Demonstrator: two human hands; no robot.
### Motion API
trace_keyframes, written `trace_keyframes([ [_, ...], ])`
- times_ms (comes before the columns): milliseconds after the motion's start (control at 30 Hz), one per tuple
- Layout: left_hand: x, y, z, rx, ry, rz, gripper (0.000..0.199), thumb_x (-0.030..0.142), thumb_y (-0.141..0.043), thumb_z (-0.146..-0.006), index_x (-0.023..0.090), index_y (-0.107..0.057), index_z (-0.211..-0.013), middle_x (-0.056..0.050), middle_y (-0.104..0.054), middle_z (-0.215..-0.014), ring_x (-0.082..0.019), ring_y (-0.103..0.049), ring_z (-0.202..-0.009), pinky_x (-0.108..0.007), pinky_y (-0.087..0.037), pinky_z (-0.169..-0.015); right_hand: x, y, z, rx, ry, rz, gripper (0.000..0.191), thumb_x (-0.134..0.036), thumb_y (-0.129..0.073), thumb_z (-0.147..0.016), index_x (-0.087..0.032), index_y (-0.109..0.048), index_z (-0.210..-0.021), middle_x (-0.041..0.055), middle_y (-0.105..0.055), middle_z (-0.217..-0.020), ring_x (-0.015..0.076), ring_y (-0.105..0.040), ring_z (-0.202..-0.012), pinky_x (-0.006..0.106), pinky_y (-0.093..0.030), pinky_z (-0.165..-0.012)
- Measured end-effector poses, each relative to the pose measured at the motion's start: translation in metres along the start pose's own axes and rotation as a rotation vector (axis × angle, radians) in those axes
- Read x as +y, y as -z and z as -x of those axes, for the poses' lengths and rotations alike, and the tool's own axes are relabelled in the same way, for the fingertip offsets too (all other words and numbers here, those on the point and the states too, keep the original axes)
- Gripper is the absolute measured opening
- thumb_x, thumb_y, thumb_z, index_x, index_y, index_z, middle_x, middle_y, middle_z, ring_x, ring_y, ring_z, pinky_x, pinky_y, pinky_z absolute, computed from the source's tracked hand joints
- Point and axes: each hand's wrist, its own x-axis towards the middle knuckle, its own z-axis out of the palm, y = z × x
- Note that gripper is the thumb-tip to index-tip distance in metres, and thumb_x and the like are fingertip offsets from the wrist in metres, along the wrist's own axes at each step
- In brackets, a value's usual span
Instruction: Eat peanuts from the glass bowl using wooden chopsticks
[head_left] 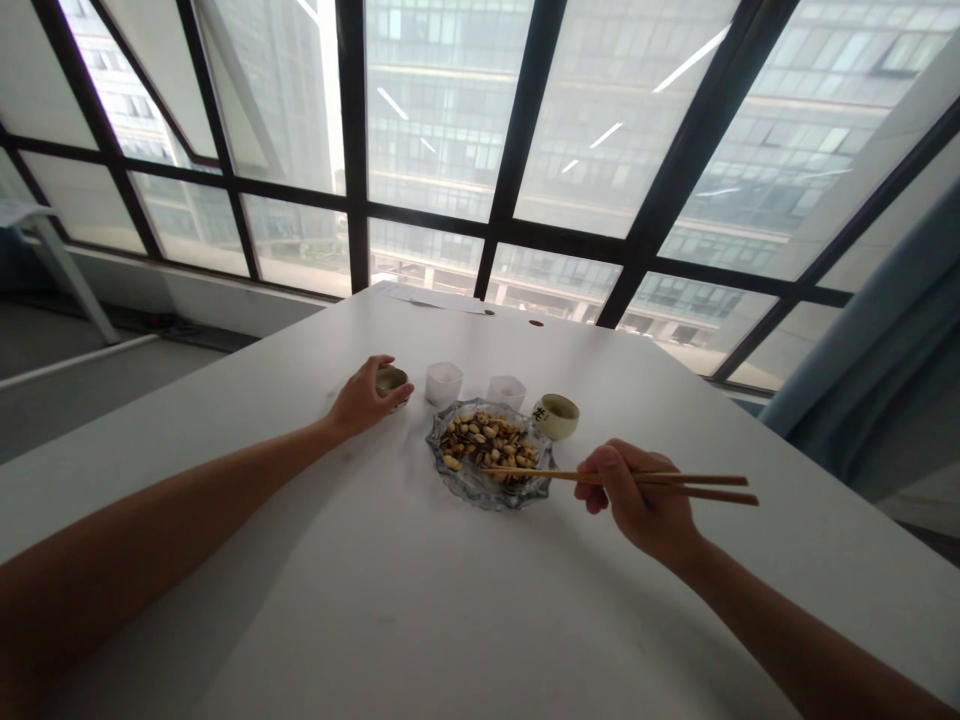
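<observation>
My right hand [637, 500] is closed around a pair of wooden chopsticks [697, 484]. Their tips reach into a scalloped glass bowl [487, 492], among the mixed nuts and seeds [480, 432] there; whether they pinch a piece I cannot tell. To the left, my left hand [369, 400] curls its thumb and fingers round a small greenish ceramic cup [391, 380], which stands upright on the table. A matching cup [556, 416] with a dark written character sits just behind the bowl's right side. Two white translucent cups [444, 383] stand between the ceramic ones, behind the bowl.
The white table [390, 590] stretches toward large dark-framed windows [442, 110]. Papers [427, 298] lie at its far edge, near two round holes [535, 323] in the tabletop. A blue curtain [870, 370] hangs at the right. Part of another white table [71, 265] shows at the left.
</observation>
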Motion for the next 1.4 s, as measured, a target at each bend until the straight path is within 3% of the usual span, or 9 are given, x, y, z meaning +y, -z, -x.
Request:
trace_keyframes([
  [200, 0.000, 0.000, 0.002, -0.012, -0.070, -0.016, 0.070, 0.056, -0.075, -0.069, 0.021, -0.049, -0.125, -0.012, -0.067, -0.119, -0.028, -0.067, -0.106, -0.044, -0.054, -0.094, 0.026, -0.004, -0.012, 0.292, -0.250, -0.324, 0.053, -0.070, -0.066, -0.079, -0.019, -0.060, -0.064, 0.0027, -0.060, -0.043, 0.0132, -0.050, -0.031, 0.024, -0.039, -0.028],
  [300, 0.004, 0.001, 0.004, -0.025, -0.163, -0.068, 0.070, 0.053, -0.076, -0.069, 0.022, -0.050, -0.126, -0.012, -0.064, -0.125, -0.029, -0.065, -0.111, -0.044, -0.052, -0.098, 0.040, -0.004, -0.018, 0.339, -0.330, -0.409, 0.054, -0.071, -0.070, -0.074, -0.020, -0.058, -0.063, 0.0027, -0.059, -0.043, 0.0136, -0.049, -0.030, 0.024, -0.038, -0.027],
  [433, 0.008, 0.004, 0.007, -0.062, -0.266, -0.141, 0.069, 0.052, -0.075, -0.071, 0.023, -0.050, -0.128, -0.011, -0.062, -0.127, -0.030, -0.061, -0.116, -0.044, -0.050, -0.101, 0.044, -0.004, -0.019, 0.354, -0.314, -0.401, 0.054, -0.071, -0.069, -0.075, -0.020, -0.058, -0.064, 0.0028, -0.059, -0.043, 0.0134, -0.049, -0.031, 0.024, -0.038, -0.027],
  [567, 0.009, 0.004, 0.008, -0.095, -0.357, -0.184, 0.066, 0.053, -0.075, -0.073, 0.024, -0.051, -0.128, -0.010, -0.061, -0.126, -0.030, -0.060, -0.118, -0.044, -0.050, -0.102, 0.027, -0.002, -0.013, 0.282, -0.219, -0.265, 0.055, -0.071, -0.062, -0.082, -0.019, -0.062, -0.063, 0.0033, -0.060, -0.044, 0.0136, -0.051, -0.032, 0.024, -0.041, -0.029],
  [767, 0.012, 0.005, 0.009, -0.114, -0.380, -0.194, 0.067, 0.053, -0.075, -0.073, 0.024, -0.051, -0.129, -0.010, -0.061, -0.126, -0.030, -0.060, -0.118, -0.043, -0.050, -0.101, 0.005, 0.005, -0.001, -0.063, 0.074, 0.119, 0.047, -0.057, -0.055, -0.094, -0.020, -0.067, -0.068, 0.0055, -0.069, -0.056, 0.0156, -0.063, -0.044, 0.025, -0.050, -0.041],
  [867, 0.012, 0.005, 0.009, -0.119, -0.377, -0.199, 0.067, 0.053, -0.075, -0.074, 0.024, -0.050, -0.129, -0.010, -0.061, -0.126, -0.030, -0.059, -0.119, -0.043, -0.050, -0.102, 0.003, 0.006, 0.001, -0.162, 0.192, 0.240, 0.040, -0.049, -0.053, -0.096, -0.021, -0.067, -0.071, 0.0039, -0.070, -0.057, 0.0152, -0.064, -0.045, 0.025, -0.049, -0.044],
  [1133, 0.010, 0.005, 0.009, -0.106, -0.401, -0.220, 0.067, 0.055, -0.075, -0.075, 0.023, -0.049, -0.129, -0.011, -0.061, -0.126, -0.030, -0.060, -0.118, -0.042, -0.051, -0.101, -0.002, 0.005, -0.001, -0.229, 0.349, 0.383, 0.038, -0.044, -0.048, -0.100, -0.022, -0.065, -0.074, 0.0011, -0.065, -0.054, 0.0134, -0.060, -0.044, 0.024, -0.045, -0.045],
  [1400, 0.006, 0.003, 0.009, -0.090, -0.434, -0.235, 0.066, 0.053, -0.075, -0.076, 0.023, -0.049, -0.129, -0.010, -0.062, -0.125, -0.029, -0.061, -0.116, -0.043, -0.051, -0.100, 0.006, 0.004, 0.000, -0.193, 0.457, 0.332, 0.031, -0.035, -0.048, -0.102, -0.020, -0.063, -0.079, -0.0003, -0.067, -0.057, 0.0114, -0.062, -0.044, 0.021, -0.047, -0.046],
])
